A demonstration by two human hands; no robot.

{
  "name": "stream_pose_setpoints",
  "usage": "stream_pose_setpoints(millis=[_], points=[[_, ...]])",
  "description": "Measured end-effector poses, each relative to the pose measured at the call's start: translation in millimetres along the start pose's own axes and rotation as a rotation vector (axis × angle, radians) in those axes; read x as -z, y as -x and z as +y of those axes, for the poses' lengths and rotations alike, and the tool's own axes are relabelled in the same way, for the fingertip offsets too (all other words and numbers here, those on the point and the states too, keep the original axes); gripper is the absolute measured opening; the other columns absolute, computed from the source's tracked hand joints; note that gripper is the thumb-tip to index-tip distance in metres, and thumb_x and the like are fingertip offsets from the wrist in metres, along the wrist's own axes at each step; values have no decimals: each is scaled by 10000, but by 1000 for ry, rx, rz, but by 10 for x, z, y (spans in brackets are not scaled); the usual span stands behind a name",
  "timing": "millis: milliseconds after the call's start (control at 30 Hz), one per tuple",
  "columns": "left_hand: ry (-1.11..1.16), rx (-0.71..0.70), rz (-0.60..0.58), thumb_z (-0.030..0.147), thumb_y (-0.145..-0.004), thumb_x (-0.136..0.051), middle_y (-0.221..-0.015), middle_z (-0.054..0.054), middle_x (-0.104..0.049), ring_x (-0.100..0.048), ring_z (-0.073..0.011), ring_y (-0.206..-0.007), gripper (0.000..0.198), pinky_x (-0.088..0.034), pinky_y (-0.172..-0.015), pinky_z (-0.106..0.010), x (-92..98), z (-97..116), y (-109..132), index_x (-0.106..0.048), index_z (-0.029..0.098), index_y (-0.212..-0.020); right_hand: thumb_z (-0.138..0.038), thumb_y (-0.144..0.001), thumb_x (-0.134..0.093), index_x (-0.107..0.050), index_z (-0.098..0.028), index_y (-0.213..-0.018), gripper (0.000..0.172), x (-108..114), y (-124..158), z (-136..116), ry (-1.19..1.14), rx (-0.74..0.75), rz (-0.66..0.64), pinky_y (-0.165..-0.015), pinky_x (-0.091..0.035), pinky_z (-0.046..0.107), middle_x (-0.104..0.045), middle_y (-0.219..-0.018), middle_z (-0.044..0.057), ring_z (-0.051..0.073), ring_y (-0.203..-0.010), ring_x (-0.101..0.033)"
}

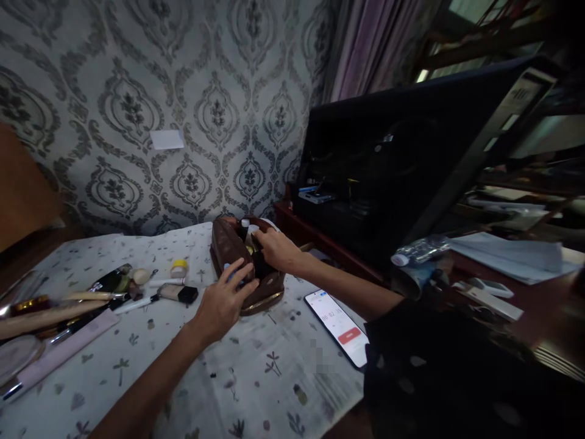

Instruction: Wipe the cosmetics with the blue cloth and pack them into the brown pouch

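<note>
A brown pouch bag [222, 244] stands unzipped on the patterned cloth, its gold zipper showing along the near rim. My left hand [223, 305] lies over the bag's near left side, fingers curled onto its edge, with a small bluish patch showing behind them. From the right, my right hand [276, 249] reaches into the opening, its fingers closed and pointing down. Close to those fingertips is a pale, whitish item [251, 231] inside the bag; whether they grip it is unclear. The bag's lower contents are dark and hidden.
Brushes, tubes and other cosmetics lie at the left, including a pink tube [70, 350], a small dark-capped bottle [178, 293] and a yellow-lidded jar [178, 267]. A lit phone [338, 326] lies right of the bag. A black television [388, 158] and plastic bottle [420, 249] stand beyond.
</note>
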State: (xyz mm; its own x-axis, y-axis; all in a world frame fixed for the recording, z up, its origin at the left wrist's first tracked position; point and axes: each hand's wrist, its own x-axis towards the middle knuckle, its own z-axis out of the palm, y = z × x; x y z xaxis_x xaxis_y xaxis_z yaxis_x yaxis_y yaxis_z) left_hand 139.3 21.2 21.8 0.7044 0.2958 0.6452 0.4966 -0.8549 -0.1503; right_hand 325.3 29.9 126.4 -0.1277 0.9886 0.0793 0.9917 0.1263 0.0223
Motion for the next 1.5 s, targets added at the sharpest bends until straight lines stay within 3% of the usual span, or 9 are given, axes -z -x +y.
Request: stream_pose_setpoints(millis=[333,500,867,1067,1267,1500], points=[[25,0,18,9,-859,-445,-1403,-128,-533,-398,-318,-1377,444,-574,-910,-464,20,-16,33,-627,190,-1221,-107,-922,-473,-449,-129,-1312,392,-142,-120,-105,12,-133,-122,-909,-496,351,-568,-1261,212,285,-1150,-625],[16,5,10,18,-871,-438,-1411,-134,-527,-394,-314,-1382,447,-603,-830,-416,2,-13,39,-619,195,-1239,-90,-917,-453,-419,-134,-1326,413,-242,-192,-50,15,-161,-138,-902,-504,347,-576,-1274,210,277,-1168,-618],[5,-4,16,18,-861,-437,-1408,-132,-536,-419,-321,-1362,446,-617,-770,-387,11,-9,36,-631,187,-1226,-14,-870,-468,-504,-41,-1278,410,-355,-233,-56,163,-68,-107,-883,-540,352,-584,-1242,269,297,-1132,-645],[49,22,20,18,-854,-441,-1412,-131,-529,-397,-317,-1380,457,-610,-809,-399,-16,-8,44,-630,196,-1230,-42,-918,-433,-617,-67,-1119,274,-380,-321,-44,237,32,-137,-867,-547,373,-705,-1044,223,276,-1061,-687],[66,22,14,9,-849,-431,-1413,-133,-529,-394,-313,-1383,471,-610,-820,-407,-21,-13,48,-624,187,-1240,-98,-919,-503,-622,-83,-1117,231,-412,-350,16,273,80,-160,-842,-553,355,-714,-1027,227,264,-1018,-707],[79,41,5,12,-845,-439,-1421,-136,-522,-396,-314,-1382,478,-617,-774,-383,-27,0,46,-619,197,-1247,-82,-958,-393,-586,-62,-1176,292,-464,-333,23,262,64,-153,-820,-563,361,-712,-1020,240,267,-1009,-711]])
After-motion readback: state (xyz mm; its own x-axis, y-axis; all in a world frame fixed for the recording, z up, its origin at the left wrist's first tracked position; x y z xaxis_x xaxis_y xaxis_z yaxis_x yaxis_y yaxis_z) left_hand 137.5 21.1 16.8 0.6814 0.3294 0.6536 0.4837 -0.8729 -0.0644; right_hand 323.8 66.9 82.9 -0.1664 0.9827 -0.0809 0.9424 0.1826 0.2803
